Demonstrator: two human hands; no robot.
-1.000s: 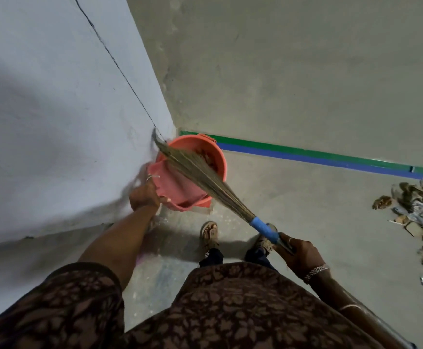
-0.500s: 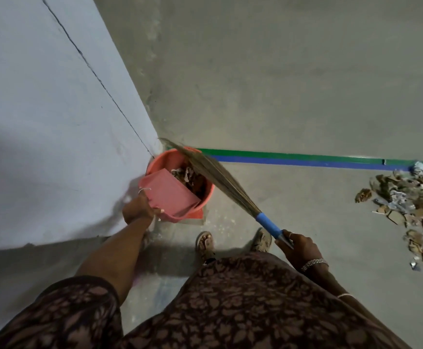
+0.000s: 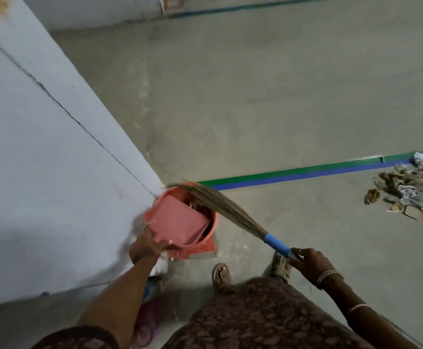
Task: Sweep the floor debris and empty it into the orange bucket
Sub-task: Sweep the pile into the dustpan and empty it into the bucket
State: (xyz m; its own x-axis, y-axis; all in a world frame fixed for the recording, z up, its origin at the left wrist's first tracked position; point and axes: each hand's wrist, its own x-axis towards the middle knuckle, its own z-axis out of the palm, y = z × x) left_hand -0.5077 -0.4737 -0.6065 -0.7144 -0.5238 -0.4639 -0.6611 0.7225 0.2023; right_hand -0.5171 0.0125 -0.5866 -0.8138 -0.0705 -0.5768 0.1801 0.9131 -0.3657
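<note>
- Head view: my left hand has its fingers curled round the near edge of the dustpan, a flat rectangular pan of smooth pink plastic.
- The dustpan is tilted over the mouth of the orange bucket, and its far edge is inside the rim.
- The orange bucket is round, of smooth plastic. It stands on the floor just beside the corner of the wall, in front of my feet.
- Inside the bucket, past the dustpan, I see some brown scraps. They are too small to tell what they are.
- My right hand is closed round the thin end of the broom, just behind a band of blue wrap on the handle.
- The broom is a bundle of long dry grass fibres. It spreads from the blue band into a soft fan, which lies across the far side of the bucket rim.
- The rest of the debris is a loose pile of brown flakes, flat card-like pieces and crumpled paper on the floor, well apart from the bucket, on my right.
- The floor is bare grey concrete, matt and a little stained. A painted stripe, green beside blue, runs from behind the bucket to the pile.
- The wall is painted pale blue, rough, with a thin dark crack line.
</note>
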